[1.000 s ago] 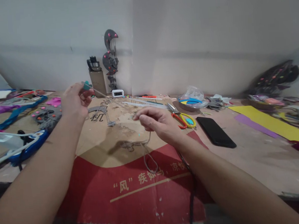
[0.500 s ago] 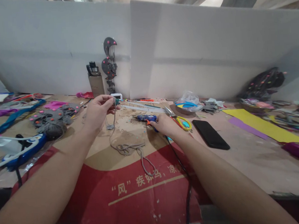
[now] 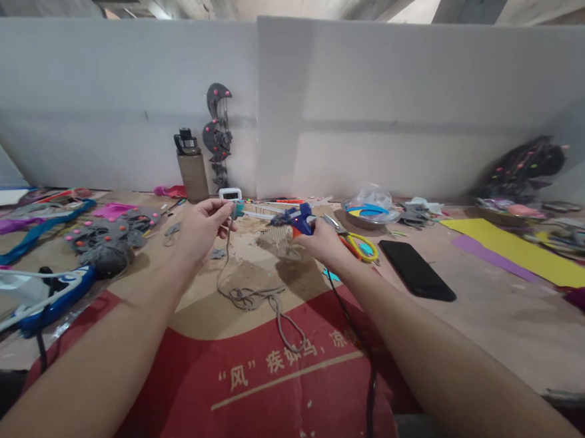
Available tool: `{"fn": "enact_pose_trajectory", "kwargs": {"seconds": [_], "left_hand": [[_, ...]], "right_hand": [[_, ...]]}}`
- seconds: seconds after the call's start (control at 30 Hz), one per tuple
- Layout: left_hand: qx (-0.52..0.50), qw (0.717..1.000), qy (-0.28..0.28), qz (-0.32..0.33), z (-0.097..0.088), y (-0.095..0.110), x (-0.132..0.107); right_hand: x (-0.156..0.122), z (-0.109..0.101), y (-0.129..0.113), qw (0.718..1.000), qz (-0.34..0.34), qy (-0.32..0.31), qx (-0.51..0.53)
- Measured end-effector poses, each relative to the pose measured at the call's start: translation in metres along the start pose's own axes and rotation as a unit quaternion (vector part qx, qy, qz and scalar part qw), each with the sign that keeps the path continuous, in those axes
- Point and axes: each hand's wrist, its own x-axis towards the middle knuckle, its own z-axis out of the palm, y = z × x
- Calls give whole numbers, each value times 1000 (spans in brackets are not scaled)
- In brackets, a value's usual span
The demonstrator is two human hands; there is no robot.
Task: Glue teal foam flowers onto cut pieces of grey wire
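My left hand (image 3: pixel 200 231), raised over the cardboard, pinches a small teal piece (image 3: pixel 239 209) between thumb and fingertips. From that pinch a grey cord (image 3: pixel 248 297) hangs down and lies in loose loops on the cardboard (image 3: pixel 193 312). My right hand (image 3: pixel 323 242) is wrapped around the handle of a blue glue gun (image 3: pixel 297 213) with an orange trigger. Its nozzle points left, a short gap from the teal piece. Under the nozzle is a tan, bristly object (image 3: pixel 278 239) whose kind I cannot make out. A black cable (image 3: pixel 346 312) trails from the gun toward me.
Yellow-handled scissors (image 3: pixel 362 246) and a black phone (image 3: pixel 416 270) lie right of my right hand. A brown bottle (image 3: pixel 192 172) stands at the back by a white board (image 3: pixel 389 99). Left are a blue power strip (image 3: pixel 58 302) and grey pieces with pink dots (image 3: pixel 107 228).
My right hand has lifted the glue gun from low by the bristly object and levelled it toward the left hand. The left hand keeps its pinch. The view has tilted slightly up.
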Motion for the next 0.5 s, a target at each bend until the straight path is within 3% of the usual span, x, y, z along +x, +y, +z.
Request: {"fn": "enact_pose_trajectory", "kwargs": {"seconds": [0.13, 0.27, 0.37, 0.5], "left_hand": [[-28, 1000, 1, -1, 0, -1, 1], [-40, 999, 4, -5, 0, -1, 3], [-40, 999, 6, -8, -1, -2, 5], [-20, 1000, 10, 4, -2, -2, 4]], "right_hand": [[-16, -1, -21, 981, -110, 48, 152], [-37, 0, -39, 941, -195, -5, 277], [-47, 0, -44, 937, -228, -9, 264], [-50, -2, -45, 946, -255, 31, 199]]}}
